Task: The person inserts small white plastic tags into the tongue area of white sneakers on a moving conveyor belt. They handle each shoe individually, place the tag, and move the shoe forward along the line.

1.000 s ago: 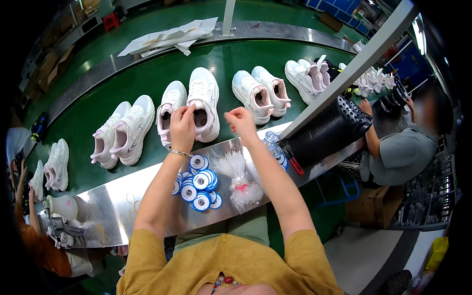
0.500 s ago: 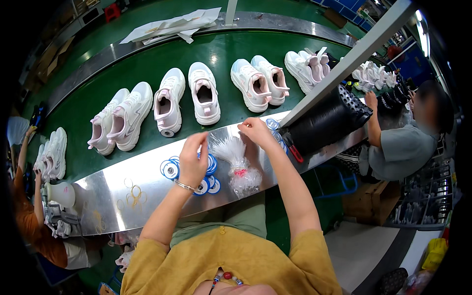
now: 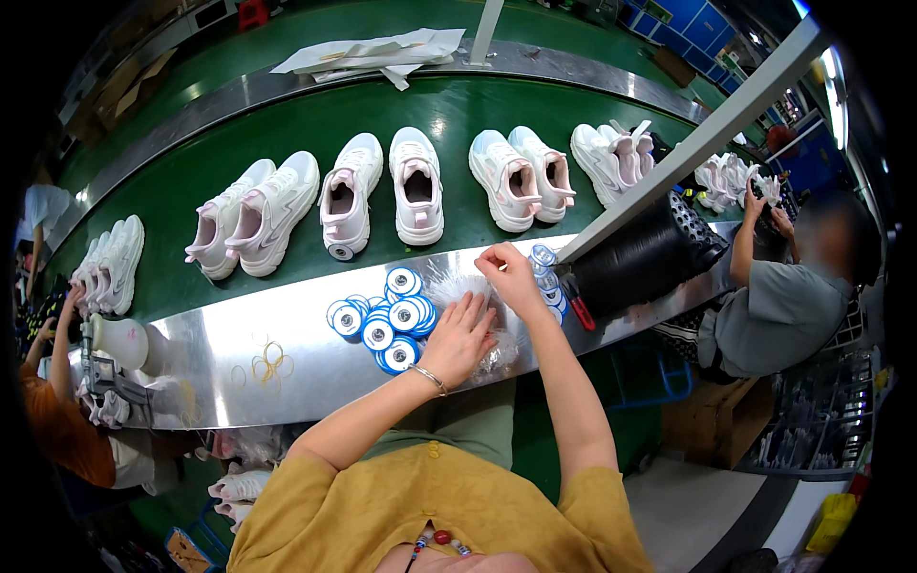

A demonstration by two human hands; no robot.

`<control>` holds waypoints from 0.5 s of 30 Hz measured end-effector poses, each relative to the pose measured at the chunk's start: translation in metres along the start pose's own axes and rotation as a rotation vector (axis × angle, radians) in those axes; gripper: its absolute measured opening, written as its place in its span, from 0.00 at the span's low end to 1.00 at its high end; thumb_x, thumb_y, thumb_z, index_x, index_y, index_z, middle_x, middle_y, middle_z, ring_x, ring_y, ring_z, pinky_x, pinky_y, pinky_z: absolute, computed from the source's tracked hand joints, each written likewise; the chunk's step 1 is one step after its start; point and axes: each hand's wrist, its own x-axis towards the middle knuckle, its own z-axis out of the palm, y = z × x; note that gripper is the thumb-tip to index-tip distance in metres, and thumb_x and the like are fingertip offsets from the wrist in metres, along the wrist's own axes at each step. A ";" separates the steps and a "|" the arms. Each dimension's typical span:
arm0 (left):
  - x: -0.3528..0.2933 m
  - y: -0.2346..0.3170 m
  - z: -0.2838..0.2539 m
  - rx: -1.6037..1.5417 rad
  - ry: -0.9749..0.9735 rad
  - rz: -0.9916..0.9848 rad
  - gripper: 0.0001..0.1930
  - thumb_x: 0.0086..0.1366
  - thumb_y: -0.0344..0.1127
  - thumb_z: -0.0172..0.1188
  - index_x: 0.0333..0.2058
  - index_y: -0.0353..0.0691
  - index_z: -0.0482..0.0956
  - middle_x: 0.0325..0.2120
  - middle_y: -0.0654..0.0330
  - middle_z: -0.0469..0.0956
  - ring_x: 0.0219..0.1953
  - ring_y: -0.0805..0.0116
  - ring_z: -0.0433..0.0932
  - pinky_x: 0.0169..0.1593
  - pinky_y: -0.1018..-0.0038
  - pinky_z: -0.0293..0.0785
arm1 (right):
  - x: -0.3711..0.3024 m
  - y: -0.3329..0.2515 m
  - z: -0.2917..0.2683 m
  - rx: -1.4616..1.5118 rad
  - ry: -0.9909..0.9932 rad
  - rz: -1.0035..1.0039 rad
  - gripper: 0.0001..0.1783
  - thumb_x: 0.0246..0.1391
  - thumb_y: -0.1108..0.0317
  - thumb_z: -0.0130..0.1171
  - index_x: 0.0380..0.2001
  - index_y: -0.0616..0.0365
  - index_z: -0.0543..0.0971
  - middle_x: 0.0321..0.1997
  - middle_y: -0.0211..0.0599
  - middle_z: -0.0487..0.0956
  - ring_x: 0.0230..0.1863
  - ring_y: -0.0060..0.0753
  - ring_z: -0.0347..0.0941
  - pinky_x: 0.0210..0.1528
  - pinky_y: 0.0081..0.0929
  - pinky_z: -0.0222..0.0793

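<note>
My left hand (image 3: 458,339) lies with fingers stretched out over a bundle of thin clear plastic strands (image 3: 457,283), covering much of it. Just right of it, my right hand (image 3: 513,277) is raised above the metal ledge, thumb and fingertips pinched together; whatever they hold is too small to make out. Beside my left hand lies a pile of round white tags with blue rims (image 3: 379,329). More blue-rimmed tags (image 3: 546,283) lie right of my right hand. Beyond the ledge stand two white-and-pink sneakers (image 3: 416,186), (image 3: 349,199); a round tag (image 3: 340,252) shows at the left one's heel.
More sneaker pairs (image 3: 256,218), (image 3: 521,179) stand on the green surface. Yellowish rubber bands (image 3: 271,363) lie on the metal ledge (image 3: 306,310). To the right are a slanting white post (image 3: 697,143), a black roll (image 3: 626,244) and red-handled scissors (image 3: 582,313). Co-workers sit at both sides.
My left hand has come down and right onto the strand bundle, uncovering the tag pile. My right hand stays pinched, slightly farther right. The sneakers appear shifted right in the picture.
</note>
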 end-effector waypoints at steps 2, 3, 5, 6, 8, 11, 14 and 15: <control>-0.001 -0.003 0.008 -0.017 0.010 0.013 0.24 0.61 0.41 0.55 0.52 0.33 0.69 0.56 0.43 0.63 0.60 0.46 0.59 0.61 0.58 0.56 | -0.001 -0.006 -0.002 0.078 0.103 -0.083 0.04 0.48 0.74 0.59 0.26 0.62 0.75 0.26 0.32 0.71 0.27 0.24 0.68 0.29 0.21 0.65; -0.001 -0.004 0.011 -0.025 0.015 0.019 0.23 0.61 0.41 0.55 0.51 0.32 0.69 0.56 0.43 0.63 0.60 0.46 0.59 0.61 0.58 0.57 | -0.001 -0.011 -0.004 0.117 0.153 -0.124 0.03 0.49 0.74 0.59 0.27 0.62 0.75 0.27 0.32 0.72 0.28 0.23 0.68 0.29 0.21 0.65; -0.003 -0.005 0.013 -0.031 0.009 0.022 0.23 0.61 0.41 0.55 0.51 0.32 0.69 0.56 0.43 0.63 0.60 0.47 0.59 0.61 0.59 0.57 | 0.003 -0.020 -0.008 0.300 0.276 -0.110 0.01 0.54 0.75 0.55 0.30 0.61 0.74 0.33 0.30 0.75 0.33 0.20 0.70 0.34 0.19 0.67; -0.003 -0.005 0.013 -0.033 0.006 0.023 0.23 0.61 0.41 0.55 0.50 0.32 0.70 0.56 0.43 0.63 0.60 0.47 0.59 0.62 0.59 0.56 | 0.006 -0.027 -0.010 0.370 0.318 -0.104 0.02 0.55 0.74 0.54 0.31 0.61 0.74 0.34 0.31 0.75 0.32 0.20 0.70 0.35 0.18 0.68; -0.003 -0.005 0.012 -0.033 0.009 0.027 0.23 0.61 0.42 0.54 0.50 0.32 0.70 0.56 0.43 0.63 0.61 0.47 0.59 0.62 0.60 0.56 | 0.007 -0.051 -0.013 0.474 0.357 -0.087 0.03 0.57 0.73 0.53 0.32 0.62 0.73 0.34 0.32 0.76 0.31 0.20 0.70 0.35 0.17 0.68; -0.004 0.001 -0.002 -0.068 0.094 0.037 0.19 0.57 0.35 0.58 0.47 0.35 0.73 0.53 0.44 0.66 0.57 0.48 0.64 0.59 0.60 0.61 | 0.003 -0.070 -0.018 0.497 0.334 -0.045 0.05 0.58 0.71 0.52 0.32 0.62 0.73 0.32 0.32 0.76 0.28 0.18 0.69 0.34 0.16 0.68; -0.007 -0.004 -0.028 -0.174 0.267 0.090 0.16 0.52 0.26 0.59 0.42 0.36 0.74 0.46 0.47 0.72 0.49 0.50 0.71 0.51 0.62 0.68 | -0.011 -0.068 -0.029 0.402 0.326 0.056 0.06 0.58 0.70 0.54 0.31 0.62 0.73 0.27 0.28 0.75 0.26 0.14 0.67 0.31 0.13 0.65; -0.013 -0.011 -0.035 -0.188 0.304 0.055 0.15 0.50 0.24 0.59 0.40 0.36 0.75 0.43 0.48 0.73 0.47 0.50 0.72 0.50 0.63 0.69 | -0.014 -0.063 -0.032 0.386 0.319 0.098 0.06 0.57 0.70 0.54 0.30 0.62 0.73 0.27 0.27 0.74 0.26 0.13 0.67 0.30 0.13 0.65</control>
